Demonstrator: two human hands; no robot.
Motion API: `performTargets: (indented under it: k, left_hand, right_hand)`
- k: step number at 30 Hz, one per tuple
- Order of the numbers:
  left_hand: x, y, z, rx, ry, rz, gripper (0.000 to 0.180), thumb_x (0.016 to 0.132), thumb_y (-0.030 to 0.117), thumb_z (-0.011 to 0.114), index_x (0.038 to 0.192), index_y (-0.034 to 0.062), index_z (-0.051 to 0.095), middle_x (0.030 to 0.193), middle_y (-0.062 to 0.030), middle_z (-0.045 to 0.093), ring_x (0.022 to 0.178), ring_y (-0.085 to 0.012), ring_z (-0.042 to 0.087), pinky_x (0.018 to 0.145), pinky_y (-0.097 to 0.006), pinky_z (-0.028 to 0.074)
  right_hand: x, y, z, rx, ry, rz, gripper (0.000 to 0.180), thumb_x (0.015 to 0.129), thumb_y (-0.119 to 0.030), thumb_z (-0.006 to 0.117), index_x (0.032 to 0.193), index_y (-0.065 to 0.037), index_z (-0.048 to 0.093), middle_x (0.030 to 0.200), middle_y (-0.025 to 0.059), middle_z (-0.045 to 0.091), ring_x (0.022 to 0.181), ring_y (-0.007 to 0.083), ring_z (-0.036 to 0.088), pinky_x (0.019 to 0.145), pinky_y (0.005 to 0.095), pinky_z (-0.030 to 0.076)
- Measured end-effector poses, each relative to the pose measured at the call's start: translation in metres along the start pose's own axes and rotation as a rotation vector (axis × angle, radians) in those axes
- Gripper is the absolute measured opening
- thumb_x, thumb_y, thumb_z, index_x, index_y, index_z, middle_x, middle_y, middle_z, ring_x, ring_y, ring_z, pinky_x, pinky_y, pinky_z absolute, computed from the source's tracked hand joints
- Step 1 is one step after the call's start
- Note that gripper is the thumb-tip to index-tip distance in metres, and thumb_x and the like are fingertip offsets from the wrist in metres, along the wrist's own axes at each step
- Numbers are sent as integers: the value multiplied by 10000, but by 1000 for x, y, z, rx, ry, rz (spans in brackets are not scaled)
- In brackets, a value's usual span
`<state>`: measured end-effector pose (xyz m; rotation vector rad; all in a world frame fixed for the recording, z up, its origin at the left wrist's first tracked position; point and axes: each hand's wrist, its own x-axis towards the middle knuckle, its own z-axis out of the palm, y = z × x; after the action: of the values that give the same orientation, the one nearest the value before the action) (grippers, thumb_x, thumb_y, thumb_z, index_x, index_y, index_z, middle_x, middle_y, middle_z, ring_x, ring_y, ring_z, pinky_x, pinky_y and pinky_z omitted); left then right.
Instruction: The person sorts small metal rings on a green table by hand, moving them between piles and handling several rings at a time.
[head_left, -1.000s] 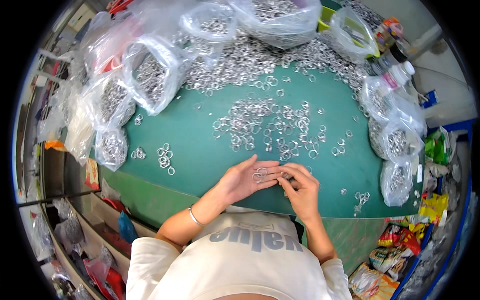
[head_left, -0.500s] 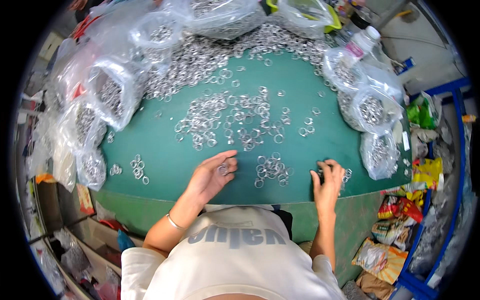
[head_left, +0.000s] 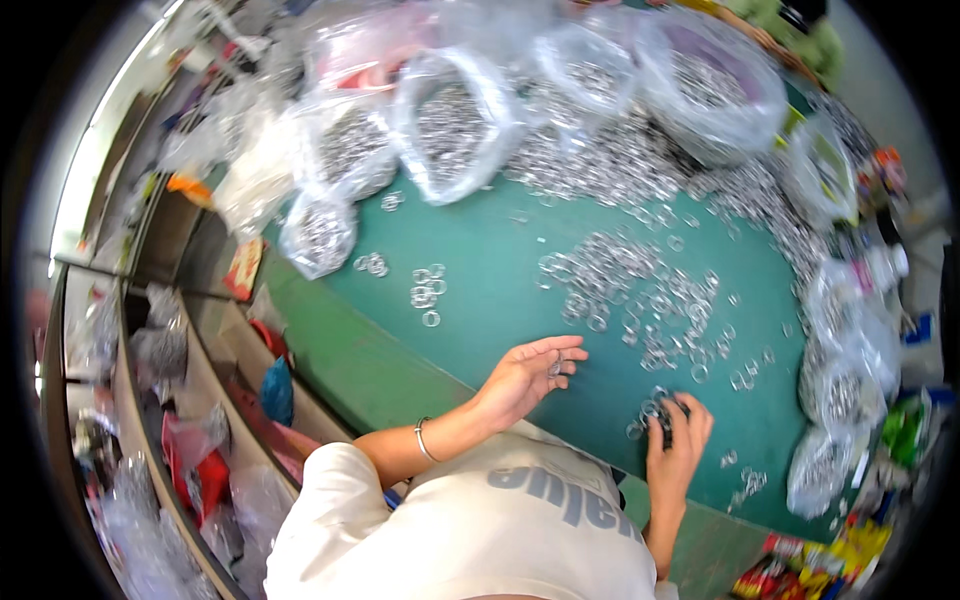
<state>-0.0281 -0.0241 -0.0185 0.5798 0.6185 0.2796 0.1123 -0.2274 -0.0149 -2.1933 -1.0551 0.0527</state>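
Observation:
Small silvery metal rings lie in groups on a green tabletop [head_left: 470,300]. My left hand [head_left: 520,385], palm turned up with its fingers curled, holds at least one metal ring [head_left: 556,368]; how many lie behind the fingers is hidden. To its right, my right hand [head_left: 683,440] reaches down with bent fingers closed round part of a small pile of rings [head_left: 640,422]. Its fingertips cover some of that pile. Beyond both hands spreads a larger loose group of rings [head_left: 610,270].
Clear plastic bags of rings, one a large bag [head_left: 455,130], line the far and left edges. A big heap of rings [head_left: 600,170] lies among them. More bags [head_left: 840,390] stand at the right. Another person [head_left: 790,40] is at the far right. Shelving [head_left: 150,400] fills the left.
The view has swung to the left. My right hand has moved from the right-hand ring group to the pile nearer my left hand, which looks more bunched. My left hand stays curled.

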Motion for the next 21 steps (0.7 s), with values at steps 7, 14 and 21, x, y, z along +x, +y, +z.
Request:
performTargets:
  k: [7,14,21]
  left_hand:
    - [-24,38,-76,138,518,527,258,972,170,493,1130,-13,583,838,-28,579,567,-49,436,492,-195,345]
    - [-8,115,-163,1150,1007,1016,174,908,85,538,1007,-35,616,963,-138,571,919,-239,553,823,-330,440]
    - [8,117,-202,1704,925,1000,241,829,24,612,1064,-19,582,1185,-190,492,1141,-369,459,1017,-461,328]
  right_hand:
    - [-2,4,6,0,25,42,200,783,10,623,983,21,608,1113,160,539,1017,344,496,809,421,418]
    - [4,3,5,-7,31,63,185,798,17,603,983,23,608,1132,171,530,1025,344,499,831,418,420]
    - [0,10,-1,-128,80,134,239,778,-19,650,1013,-6,610,1193,184,505,1100,366,462,924,434,374]
